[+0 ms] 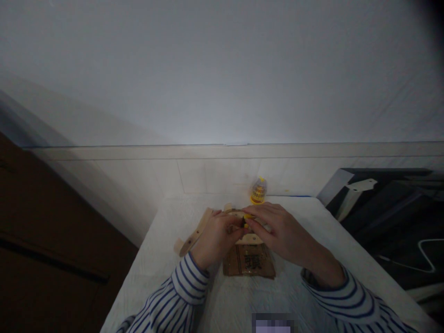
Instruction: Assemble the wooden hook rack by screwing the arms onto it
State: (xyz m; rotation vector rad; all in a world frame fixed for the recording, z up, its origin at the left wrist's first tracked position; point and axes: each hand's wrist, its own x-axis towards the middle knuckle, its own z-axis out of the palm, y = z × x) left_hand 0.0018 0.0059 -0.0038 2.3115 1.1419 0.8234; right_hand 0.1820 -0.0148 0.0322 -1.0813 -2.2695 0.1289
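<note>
Both hands meet over a light wooden piece (250, 238) on the white table (166, 259). My left hand (215, 237) is curled, its fingers pinching a small yellow tool (247, 217) at its tip. My right hand (280, 231) lies over the wooden piece with fingers closed toward the same yellow tool. A long wooden strip with holes (193, 238) sticks out to the left from under my left hand. A brown cardboard packet (249, 262) lies just below the hands. Both sleeves are blue-and-white striped.
A small yellow and clear container (258, 190) stands at the table's far edge by the wall. Dark furniture with a white bracket (360, 185) fills the right side. A dark brown surface (52, 240) lies to the left of the table.
</note>
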